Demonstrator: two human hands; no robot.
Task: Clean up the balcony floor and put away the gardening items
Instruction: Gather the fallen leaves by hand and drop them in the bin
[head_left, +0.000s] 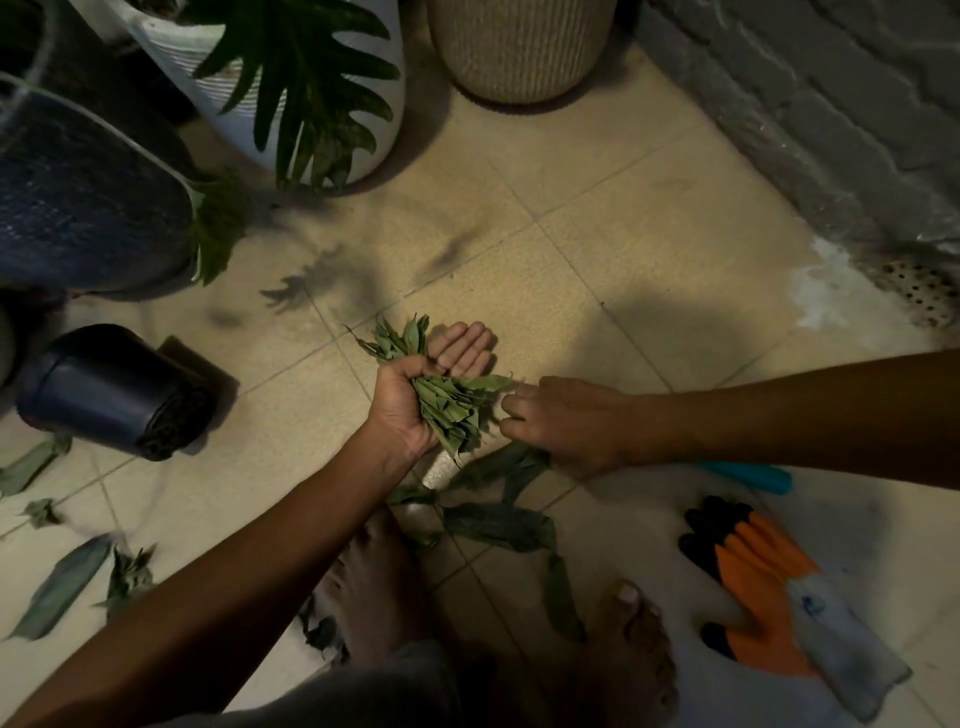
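Far left, loose leaves (57, 590) lie scattered on the tiled floor (571, 208), a few more up by the edge. Above them a black pot (104, 389) is tipped on its side, its open mouth facing right and down. Behind it I see a dark woven planter (78, 208), then a white ribbed planter (332, 104) with a big split-leaf plant (306, 67) drooping over its front, and a beige ribbed pot (519, 47) further along.

Moving to the middle: my left hand (410, 410) is palm up, fingers partly extended past the top, thumb and palm clamped round a thick bunch of leaves (452, 405). Leaf tips stick out above the fingers and below the heel of the hand. Firm hold, hand full.

Just right of it, my right hand (566, 426) comes in knuckles up, fingers curled down, fingertips right at the edge of the bunch. Whether it pinches a leaf I cannot tell.

Beneath both hands, longer dark leaves (498, 525) lie on the tiles, running down between my bare feet (374, 587).

Further right, a teal handle (753, 475) peeks out under my right forearm, and an orange, black and grey glove (769, 592) lies flat on the floor. Grey brick wall (831, 104) at top right.
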